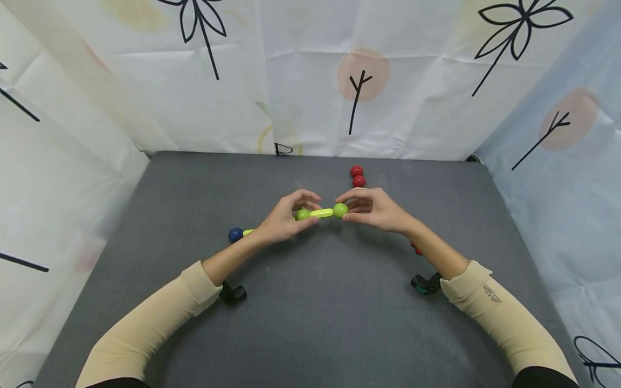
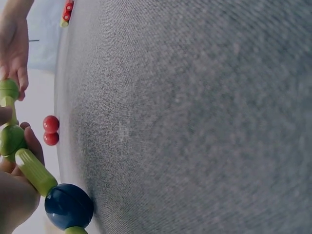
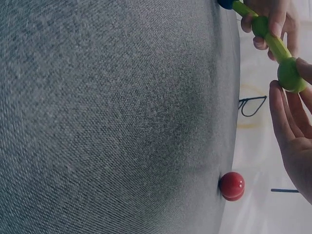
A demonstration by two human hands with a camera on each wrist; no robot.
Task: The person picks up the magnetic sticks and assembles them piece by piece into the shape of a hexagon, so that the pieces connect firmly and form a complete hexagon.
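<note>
Two green balls are joined by a yellow-green rod (image 1: 321,213). My left hand (image 1: 286,216) grips this piece around the left ball (image 1: 302,214), thumb along the rod. The right ball (image 1: 340,210) is pinched between thumb and fingers of my right hand (image 1: 380,209). In the left wrist view another ribbed rod (image 2: 36,172) runs from the held green ball (image 2: 12,140) to a dark blue ball (image 2: 69,206), with a further green part below it. In the head view my left forearm partly covers that stretch beside the blue ball (image 1: 235,234).
Two red balls (image 1: 358,175) sit touching on the grey table (image 1: 310,323) beyond my right hand. Small red pieces (image 1: 418,249) lie partly hidden beneath my right forearm; the left wrist view shows red pieces with a yellow-green end (image 2: 66,13). Patterned white cloth hangs behind.
</note>
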